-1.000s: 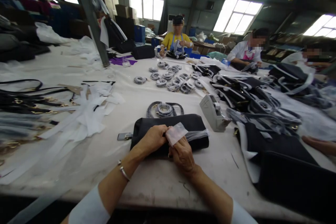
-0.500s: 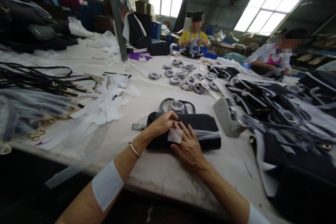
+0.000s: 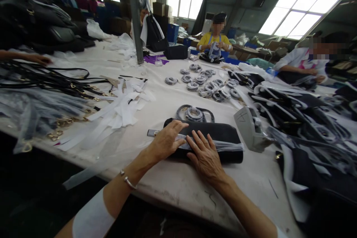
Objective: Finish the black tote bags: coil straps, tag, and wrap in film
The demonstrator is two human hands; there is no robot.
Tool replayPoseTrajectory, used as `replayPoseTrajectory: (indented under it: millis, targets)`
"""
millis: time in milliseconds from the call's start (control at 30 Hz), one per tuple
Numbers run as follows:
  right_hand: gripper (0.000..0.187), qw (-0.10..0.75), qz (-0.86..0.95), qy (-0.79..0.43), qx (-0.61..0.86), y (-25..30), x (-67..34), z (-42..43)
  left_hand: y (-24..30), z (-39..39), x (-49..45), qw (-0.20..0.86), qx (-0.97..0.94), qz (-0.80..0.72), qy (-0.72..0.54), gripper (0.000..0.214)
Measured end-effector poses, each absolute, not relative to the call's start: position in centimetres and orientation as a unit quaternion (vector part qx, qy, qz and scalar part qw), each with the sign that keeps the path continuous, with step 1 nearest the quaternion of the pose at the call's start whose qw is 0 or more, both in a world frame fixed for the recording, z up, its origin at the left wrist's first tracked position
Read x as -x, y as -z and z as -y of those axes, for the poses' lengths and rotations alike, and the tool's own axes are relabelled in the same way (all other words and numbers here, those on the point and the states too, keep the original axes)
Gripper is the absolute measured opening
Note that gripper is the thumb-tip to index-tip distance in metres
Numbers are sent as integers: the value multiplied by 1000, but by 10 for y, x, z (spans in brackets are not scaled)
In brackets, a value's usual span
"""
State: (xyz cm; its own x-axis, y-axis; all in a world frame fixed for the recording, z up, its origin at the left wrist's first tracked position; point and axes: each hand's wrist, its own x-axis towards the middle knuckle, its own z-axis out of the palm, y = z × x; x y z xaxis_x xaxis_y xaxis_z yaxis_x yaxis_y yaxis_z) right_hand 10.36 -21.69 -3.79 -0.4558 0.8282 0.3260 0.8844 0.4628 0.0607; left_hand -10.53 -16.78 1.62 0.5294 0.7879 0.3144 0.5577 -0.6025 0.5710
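A black bag [image 3: 223, 130] lies on the table in front of me, with a strip of clear plastic film [image 3: 225, 146] running along its length. My right hand [image 3: 205, 156] rests flat on the bag and film, fingers spread. Over the bag's left part is my left hand [image 3: 166, 139], its fingers stretched out and apart; nothing shows in its grasp. A grey strap end with a gold ring [image 3: 153, 132] sticks out at the bag's left side. Just behind the bag lies a coiled, plastic-wrapped strap [image 3: 194, 114].
A grey tape dispenser [image 3: 249, 130] stands right of the bag. White strips [image 3: 119, 108] and black straps [image 3: 67, 83] lie to the left, wrapped coils [image 3: 209, 88] farther back, black bags [image 3: 284, 108] at right. Co-workers sit across; another person's hand [image 3: 39, 58] reaches in at far left.
The white square between my hands no longer shows. My left hand has opened and drawn back from my right. A co-worker's hand has appeared at far left. The whole view has shifted.
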Motion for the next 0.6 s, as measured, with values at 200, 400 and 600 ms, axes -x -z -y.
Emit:
replayPoseTrajectory:
  millis: [200, 400, 600]
  targets:
    - [53, 125, 845, 120, 505, 39, -104, 217, -34, 165, 98, 81, -836, -535, -95, 29]
    - [53, 135, 849, 140, 492, 39, -104, 218, -24, 153, 104, 139, -864, -475, -94, 20]
    - [50, 142, 873, 140, 445, 40, -108, 217, -17, 139, 114, 267, -816, -479, -184, 17]
